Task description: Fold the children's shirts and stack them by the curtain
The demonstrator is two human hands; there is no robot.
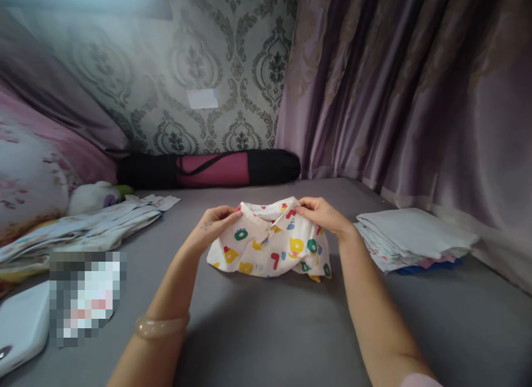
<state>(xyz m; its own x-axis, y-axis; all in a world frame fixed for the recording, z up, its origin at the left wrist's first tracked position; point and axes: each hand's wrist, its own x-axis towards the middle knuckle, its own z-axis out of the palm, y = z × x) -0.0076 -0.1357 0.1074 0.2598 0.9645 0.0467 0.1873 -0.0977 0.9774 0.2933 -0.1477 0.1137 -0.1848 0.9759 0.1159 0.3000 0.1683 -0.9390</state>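
A small white collared shirt (270, 248) with a print of coloured letters and numbers lies gathered on the grey sheet. Its collar is lifted and faces me. My left hand (216, 223) pinches the shirt at the left end of the collar, thumb and fingers closed on the cloth. At the right end of the collar, my right hand (322, 212) pinches the cloth in the same way. The lower part of the shirt is bunched, and its back is mostly hidden.
To the right sits a stack of folded clothes (415, 232). Loose clothes (100, 226), a soft toy (93, 197) and a white object (25, 320) lie at left, near a blurred-out patch. A black and dark pink long bag (216, 168) rests along the wall; curtains (374, 82) hang at right.
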